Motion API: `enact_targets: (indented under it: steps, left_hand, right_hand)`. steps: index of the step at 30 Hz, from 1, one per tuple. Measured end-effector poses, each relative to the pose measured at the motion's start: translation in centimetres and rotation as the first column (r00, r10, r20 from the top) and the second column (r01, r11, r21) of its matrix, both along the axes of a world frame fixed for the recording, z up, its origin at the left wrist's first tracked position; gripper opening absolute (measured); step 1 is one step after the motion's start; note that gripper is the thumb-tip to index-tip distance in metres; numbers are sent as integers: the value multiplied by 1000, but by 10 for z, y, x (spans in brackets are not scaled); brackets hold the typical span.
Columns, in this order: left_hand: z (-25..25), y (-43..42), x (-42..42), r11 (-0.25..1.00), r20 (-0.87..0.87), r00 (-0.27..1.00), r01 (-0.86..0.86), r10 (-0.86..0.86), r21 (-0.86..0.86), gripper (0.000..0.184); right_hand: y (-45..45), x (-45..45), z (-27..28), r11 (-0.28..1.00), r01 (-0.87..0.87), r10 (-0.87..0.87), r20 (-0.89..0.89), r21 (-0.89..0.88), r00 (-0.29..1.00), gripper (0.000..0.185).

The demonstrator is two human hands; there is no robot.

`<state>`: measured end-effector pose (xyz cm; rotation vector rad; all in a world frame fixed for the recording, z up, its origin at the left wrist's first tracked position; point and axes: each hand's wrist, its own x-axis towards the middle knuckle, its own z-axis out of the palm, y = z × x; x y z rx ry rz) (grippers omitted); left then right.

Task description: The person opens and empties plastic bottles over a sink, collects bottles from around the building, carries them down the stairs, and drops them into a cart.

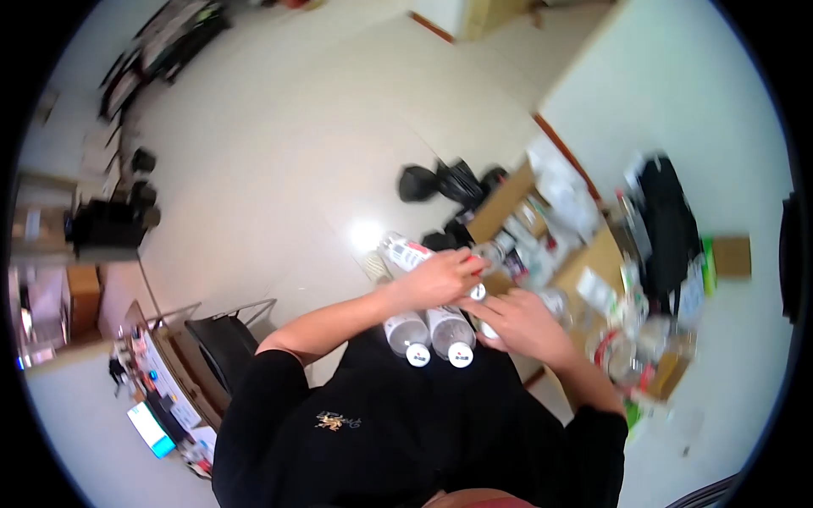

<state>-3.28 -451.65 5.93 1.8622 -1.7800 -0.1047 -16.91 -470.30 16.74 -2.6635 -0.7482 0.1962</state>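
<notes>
My left hand point(442, 278) is closed around a clear plastic bottle point(405, 252) with a white and red label, which lies slantwise under my fingers. A white cap point(477, 292) shows between my two hands. My right hand point(527, 323) is beside it, fingers bent over what looks like another bottle with a white end; the hand hides most of it. Below my hands, two clear bottles, one on the left point(406, 328) and one on the right point(449, 326), stand side by side in front of my black shirt, white caps towards me.
To the right stands an open cardboard box point(500, 207) holding bottles and packaging. Black plastic bags point(457, 182) lie behind it on the pale tiled floor point(288, 161). More clear containers point(627, 360) are at the right, below a black bag point(666, 220). A dark chair point(224, 347) is at the left.
</notes>
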Motion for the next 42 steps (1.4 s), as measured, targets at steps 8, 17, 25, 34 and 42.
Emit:
enact_targets:
  steps: [8,17,25,34,42]
  left_hand:
    - [24,177,173,946,36,945,-325,325,-11,37]
    - [-18,231,310,846,-347,779,-525,522,93,47]
    - [25,232,482,731,-554,539,-652,634,203,59]
    - [42,146,699,789,-511,602,-432,613,438,56]
    - [40,71,840,817,-499,708,-194,500,544,54]
  right_hand:
    - [91,229,108,983,40,-100,338,180,936,30]
    - [199,449,123,736,-499,299,443,458,845,27]
    - [293,651,92,273,-874,802,407,401,437,22]
    - [285,816,117,234,-884,904,245,406,351,21]
    - [238,951,90,560,-684,768,16,467,640,19]
